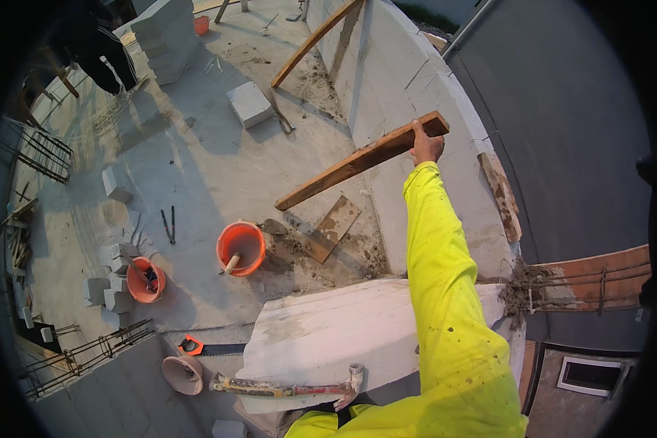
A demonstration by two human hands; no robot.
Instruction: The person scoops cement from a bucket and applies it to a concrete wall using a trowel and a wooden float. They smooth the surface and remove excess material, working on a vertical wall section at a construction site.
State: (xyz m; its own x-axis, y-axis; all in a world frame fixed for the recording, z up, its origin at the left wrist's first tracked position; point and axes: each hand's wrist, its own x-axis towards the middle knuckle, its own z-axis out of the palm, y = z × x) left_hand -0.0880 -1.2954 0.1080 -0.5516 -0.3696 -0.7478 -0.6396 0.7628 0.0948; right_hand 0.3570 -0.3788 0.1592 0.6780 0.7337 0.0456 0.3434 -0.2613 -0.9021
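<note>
My right hand (428,143), in a yellow sleeve spattered with dirt, is closed round the upper end of a long wooden plank (358,164). The plank slants down to the left, across the top of a pale block wall; whether its lower end touches the floor I cannot tell. My left hand is not in view. Close in front of me, a worn hammer (285,389) lies across a white slab (321,332). Beyond the slab are an orange bucket (241,249) with a wooden handle sticking out, a trowel (274,227) and a short dirty board (336,228).
A handsaw (219,350) with an orange handle lies beside a pale bucket (183,374). Another orange bucket (146,280) holds tools near several blocks (114,296). A second plank (314,44) leans on the wall. A person (106,58) in dark trousers stands at the far left.
</note>
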